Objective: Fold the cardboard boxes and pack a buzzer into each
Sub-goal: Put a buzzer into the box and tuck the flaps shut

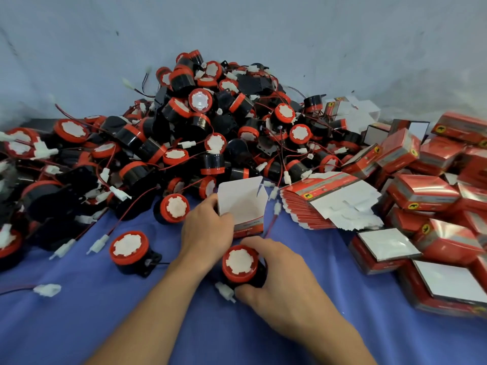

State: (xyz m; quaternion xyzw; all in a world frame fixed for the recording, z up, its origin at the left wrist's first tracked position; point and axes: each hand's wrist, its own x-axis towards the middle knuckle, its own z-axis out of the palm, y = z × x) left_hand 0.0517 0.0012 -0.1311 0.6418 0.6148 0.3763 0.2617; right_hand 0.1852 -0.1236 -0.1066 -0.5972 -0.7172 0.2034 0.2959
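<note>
An open red-and-white cardboard box (pixel 243 206) stands upright on the blue cloth, its white flaps raised. My left hand (pixel 207 230) grips its left side. Just in front of the box, my right hand (pixel 279 275) holds a black buzzer with a red cap and white centre (pixel 240 263), fingers curled round its body. The buzzer's white connector (pixel 225 292) sticks out under my thumb. A fanned stack of flat unfolded boxes (pixel 329 201) lies to the right of the open box.
A big heap of buzzers with red wires (pixel 200 127) fills the back and left. Loose buzzers (pixel 129 250) (pixel 174 208) sit on the blue cloth (pixel 105 325). Several closed red boxes (pixel 432 196) are piled at the right. A grey wall rises behind.
</note>
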